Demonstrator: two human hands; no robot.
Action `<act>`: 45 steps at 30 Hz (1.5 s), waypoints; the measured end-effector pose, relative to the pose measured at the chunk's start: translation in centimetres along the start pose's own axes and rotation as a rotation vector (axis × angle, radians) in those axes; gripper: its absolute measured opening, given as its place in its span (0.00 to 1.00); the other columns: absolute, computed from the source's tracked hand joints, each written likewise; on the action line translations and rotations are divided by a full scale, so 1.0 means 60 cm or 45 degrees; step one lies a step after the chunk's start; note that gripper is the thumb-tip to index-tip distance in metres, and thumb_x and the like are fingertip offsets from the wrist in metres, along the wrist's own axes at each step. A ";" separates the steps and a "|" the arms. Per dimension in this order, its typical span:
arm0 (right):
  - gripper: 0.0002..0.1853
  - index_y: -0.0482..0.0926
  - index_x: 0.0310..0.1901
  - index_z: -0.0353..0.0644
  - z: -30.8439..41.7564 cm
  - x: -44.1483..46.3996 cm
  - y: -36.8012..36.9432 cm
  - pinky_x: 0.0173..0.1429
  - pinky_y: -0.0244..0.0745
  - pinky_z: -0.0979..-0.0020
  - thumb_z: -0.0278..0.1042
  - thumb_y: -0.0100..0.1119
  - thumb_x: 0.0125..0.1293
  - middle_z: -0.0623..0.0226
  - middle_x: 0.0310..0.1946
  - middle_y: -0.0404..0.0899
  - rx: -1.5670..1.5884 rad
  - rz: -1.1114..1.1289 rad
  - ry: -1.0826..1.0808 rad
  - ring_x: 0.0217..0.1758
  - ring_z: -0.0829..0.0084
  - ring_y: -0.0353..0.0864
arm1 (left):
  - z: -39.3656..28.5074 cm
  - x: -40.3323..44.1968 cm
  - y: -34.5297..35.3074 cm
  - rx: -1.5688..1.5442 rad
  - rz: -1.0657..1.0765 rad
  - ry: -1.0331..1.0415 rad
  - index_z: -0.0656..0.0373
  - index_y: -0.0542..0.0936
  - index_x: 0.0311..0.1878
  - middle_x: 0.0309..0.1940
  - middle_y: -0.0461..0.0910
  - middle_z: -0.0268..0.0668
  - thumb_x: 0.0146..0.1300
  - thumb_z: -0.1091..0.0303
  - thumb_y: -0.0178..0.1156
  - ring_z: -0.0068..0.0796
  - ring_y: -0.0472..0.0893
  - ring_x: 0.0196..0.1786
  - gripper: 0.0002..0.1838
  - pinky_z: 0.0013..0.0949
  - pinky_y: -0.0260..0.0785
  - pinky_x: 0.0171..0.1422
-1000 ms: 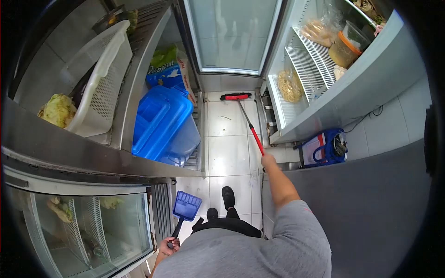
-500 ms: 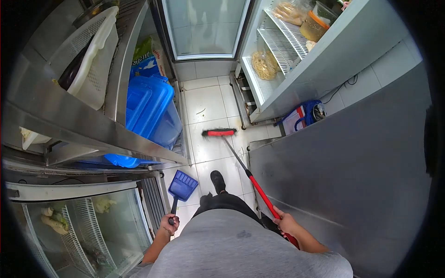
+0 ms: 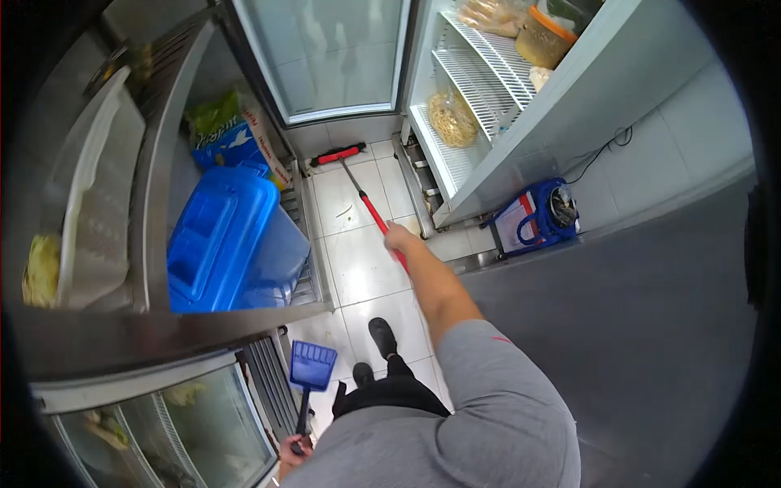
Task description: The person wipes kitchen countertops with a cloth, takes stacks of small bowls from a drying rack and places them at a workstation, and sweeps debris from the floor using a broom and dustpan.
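Note:
My right hand (image 3: 402, 237) is closed around the red handle of a broom (image 3: 376, 213), arm stretched forward. The broom's red head with dark bristles (image 3: 338, 154) rests on the white tiles at the far end of the aisle, near the wall below a glass door. Low on the left, my left hand (image 3: 296, 447) grips the black handle of a blue dustpan (image 3: 313, 364), which hangs over the floor beside my feet. A small curved scrap (image 3: 345, 211) lies on the tiles to the left of the broom handle.
To the left, a steel rack holds a blue-lidded bin (image 3: 228, 236), bags (image 3: 224, 134) and a white basket (image 3: 102, 195). An open fridge (image 3: 468, 106) with food on wire shelves stands at right, beside a blue bag (image 3: 533, 220). A glass-fronted fridge (image 3: 163, 431) is lower left.
My right arm has reached forward, pushing the broom head away and leftward to the far wall. The dustpan has shifted slightly lower in view, still in my left hand.

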State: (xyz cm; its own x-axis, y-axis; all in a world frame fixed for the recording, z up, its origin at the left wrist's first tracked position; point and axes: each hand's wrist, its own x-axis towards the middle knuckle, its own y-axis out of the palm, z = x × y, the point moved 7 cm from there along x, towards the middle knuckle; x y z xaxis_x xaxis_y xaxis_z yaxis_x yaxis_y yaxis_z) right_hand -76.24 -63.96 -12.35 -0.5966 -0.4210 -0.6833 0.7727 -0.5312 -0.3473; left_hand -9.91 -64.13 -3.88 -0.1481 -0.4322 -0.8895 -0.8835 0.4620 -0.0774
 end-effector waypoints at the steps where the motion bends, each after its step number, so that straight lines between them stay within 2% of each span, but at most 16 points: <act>1: 0.34 0.54 0.71 0.54 0.017 0.029 0.009 0.18 0.71 0.58 0.22 0.44 0.61 0.51 0.26 0.75 0.065 -0.089 0.103 0.17 0.63 0.74 | 0.044 0.007 0.008 -0.444 0.235 -0.342 0.57 0.65 0.25 0.18 0.64 0.28 0.56 0.65 0.53 0.21 0.66 0.25 0.10 0.26 0.61 0.34; 3: 0.33 0.53 0.71 0.53 0.038 0.069 0.035 0.18 0.72 0.58 0.24 0.42 0.63 0.49 0.28 0.76 0.093 0.015 0.130 0.18 0.61 0.75 | 0.085 -0.015 0.024 -1.364 0.675 -1.029 0.58 0.65 0.28 0.19 0.63 0.28 0.55 0.67 0.54 0.21 0.65 0.25 0.09 0.26 0.60 0.34; 5: 0.32 0.52 0.71 0.53 0.011 0.074 0.077 0.18 0.72 0.58 0.26 0.41 0.64 0.48 0.29 0.77 0.088 0.123 0.176 0.19 0.60 0.76 | 0.097 -0.014 0.010 -1.219 0.516 -0.911 0.58 0.64 0.28 0.19 0.63 0.29 0.55 0.68 0.54 0.22 0.65 0.25 0.09 0.26 0.60 0.34; 7: 0.29 0.54 0.71 0.53 -0.013 0.055 0.075 0.19 0.73 0.56 0.31 0.39 0.67 0.46 0.31 0.78 -0.209 -0.101 0.047 0.21 0.57 0.78 | 0.106 0.001 0.007 -1.073 0.405 -0.799 0.58 0.64 0.29 0.20 0.63 0.29 0.54 0.68 0.54 0.22 0.65 0.25 0.09 0.26 0.61 0.35; 11: 0.32 0.51 0.70 0.45 -0.210 -0.072 0.075 0.40 0.74 0.48 0.38 0.46 0.66 0.42 0.32 0.79 -0.744 -0.181 -0.237 0.33 0.44 0.80 | 0.078 0.029 0.026 -0.547 0.530 -0.764 0.58 0.65 0.28 0.20 0.62 0.28 0.55 0.67 0.54 0.24 0.66 0.26 0.09 0.24 0.61 0.36; 13: 0.32 0.51 0.72 0.50 -0.291 -0.226 0.049 0.43 0.73 0.47 0.37 0.45 0.65 0.41 0.32 0.79 -0.724 -0.052 -0.119 0.36 0.44 0.80 | 0.040 0.055 0.026 0.012 0.397 -0.374 0.59 0.65 0.26 0.20 0.62 0.29 0.56 0.67 0.53 0.25 0.67 0.26 0.09 0.24 0.61 0.35; 16: 0.33 0.51 0.72 0.58 -0.317 -0.473 -0.006 0.42 0.74 0.49 0.35 0.48 0.66 0.44 0.32 0.80 -0.798 0.020 0.081 0.34 0.46 0.81 | 0.040 0.088 0.021 -0.070 0.373 -0.427 0.60 0.65 0.26 0.21 0.63 0.30 0.56 0.68 0.53 0.25 0.67 0.26 0.09 0.25 0.62 0.32; 21: 0.33 0.51 0.73 0.60 -0.211 -0.608 -0.047 0.35 0.77 0.55 0.40 0.49 0.68 0.45 0.34 0.80 -0.389 0.237 0.446 0.28 0.50 0.81 | 0.025 0.096 0.055 -0.364 0.373 -0.666 0.61 0.65 0.28 0.21 0.64 0.32 0.57 0.70 0.52 0.24 0.65 0.24 0.08 0.26 0.63 0.31; 22: 0.32 0.53 0.72 0.60 -0.244 -0.570 -0.030 0.34 0.77 0.56 0.39 0.49 0.68 0.44 0.33 0.80 -0.427 0.171 0.228 0.28 0.49 0.81 | 0.041 0.098 0.073 -0.820 0.750 -0.914 0.62 0.66 0.30 0.21 0.65 0.32 0.57 0.71 0.52 0.23 0.67 0.23 0.07 0.25 0.63 0.29; 24: 0.31 0.54 0.72 0.60 -0.228 -0.494 -0.002 0.28 0.75 0.64 0.36 0.49 0.68 0.52 0.27 0.80 -0.462 0.138 0.162 0.21 0.62 0.79 | 0.044 0.093 0.075 -0.928 0.675 -0.962 0.63 0.67 0.31 0.21 0.66 0.32 0.57 0.71 0.52 0.23 0.68 0.23 0.06 0.24 0.63 0.27; 25: 0.32 0.53 0.72 0.59 -0.271 -0.406 0.032 0.35 0.75 0.55 0.35 0.49 0.66 0.48 0.29 0.80 -0.569 -0.084 -0.234 0.28 0.52 0.81 | 0.045 0.088 0.077 -1.010 0.610 -1.019 0.64 0.67 0.33 0.22 0.67 0.32 0.57 0.72 0.53 0.22 0.69 0.23 0.06 0.24 0.63 0.25; 26: 0.34 0.52 0.72 0.58 -0.242 -0.347 0.048 0.44 0.73 0.49 0.35 0.49 0.65 0.43 0.33 0.79 -0.613 -0.009 -0.139 0.38 0.44 0.80 | 0.050 0.083 0.073 -1.011 0.602 -1.022 0.64 0.67 0.33 0.22 0.67 0.32 0.57 0.72 0.53 0.22 0.69 0.23 0.06 0.24 0.63 0.25; 33: 0.34 0.55 0.71 0.57 -0.111 -0.092 0.144 0.48 0.75 0.53 0.28 0.40 0.60 0.44 0.37 0.81 -0.887 0.027 -0.299 0.42 0.49 0.81 | 0.063 0.050 0.029 -0.932 0.599 -0.852 0.64 0.70 0.37 0.22 0.67 0.32 0.55 0.72 0.54 0.20 0.69 0.22 0.08 0.23 0.61 0.23; 37: 0.32 0.56 0.71 0.59 -0.173 -0.215 0.125 0.48 0.74 0.51 0.33 0.42 0.62 0.45 0.39 0.80 -0.947 0.054 -0.219 0.42 0.49 0.81 | 0.049 0.045 -0.003 -0.605 0.429 -0.686 0.61 0.68 0.31 0.21 0.67 0.30 0.55 0.72 0.54 0.19 0.67 0.21 0.05 0.22 0.60 0.23; 43: 0.32 0.52 0.71 0.72 -0.374 -0.603 0.082 0.50 0.73 0.50 0.35 0.45 0.67 0.46 0.40 0.80 -0.884 0.095 0.178 0.44 0.46 0.80 | 0.077 0.086 -0.067 -0.690 0.337 -0.877 0.58 0.66 0.25 0.19 0.67 0.30 0.54 0.72 0.52 0.21 0.68 0.20 0.06 0.21 0.63 0.23; 45: 0.32 0.52 0.71 0.72 -0.422 -0.711 0.084 0.39 0.77 0.53 0.36 0.46 0.68 0.47 0.33 0.81 -0.964 0.070 0.191 0.33 0.52 0.82 | 0.086 0.106 -0.083 -0.723 0.401 -0.901 0.58 0.66 0.26 0.19 0.68 0.31 0.54 0.72 0.52 0.22 0.69 0.20 0.06 0.21 0.65 0.23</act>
State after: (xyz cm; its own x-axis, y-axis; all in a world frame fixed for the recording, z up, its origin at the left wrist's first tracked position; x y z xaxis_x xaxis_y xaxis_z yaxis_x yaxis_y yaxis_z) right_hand -41.41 -30.07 -1.22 -0.5589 -0.2996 -0.7733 0.7703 0.1579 -0.6179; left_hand -4.17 -65.19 -11.46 -0.2772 0.3017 -0.9122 -0.9600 -0.0473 0.2761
